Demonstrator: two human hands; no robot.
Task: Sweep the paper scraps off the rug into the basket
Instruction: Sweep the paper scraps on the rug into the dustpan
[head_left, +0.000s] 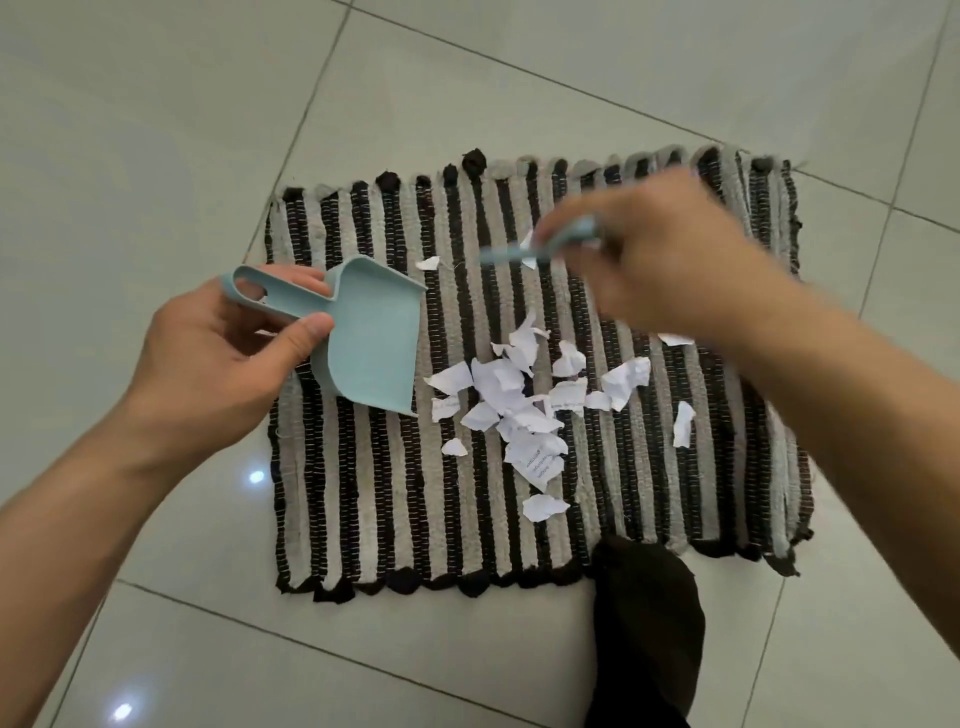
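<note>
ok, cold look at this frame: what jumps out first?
The pile of white paper scraps lying in the middle of the black-and-grey striped rug, on a pale tiled floor. Next, the light blue dustpan, gripped by its handle in the left hand at the rug's left side, mouth toward the scraps. The right hand is motion-blurred above the scraps, holding a light blue brush.

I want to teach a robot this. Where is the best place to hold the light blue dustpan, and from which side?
Take the dustpan by its looped handle, coming from the left, away from the scraps. The handle sticks out opposite the open lip, which faces the paper on the rug. The left hand does this: thumb on top, fingers beneath.
</note>
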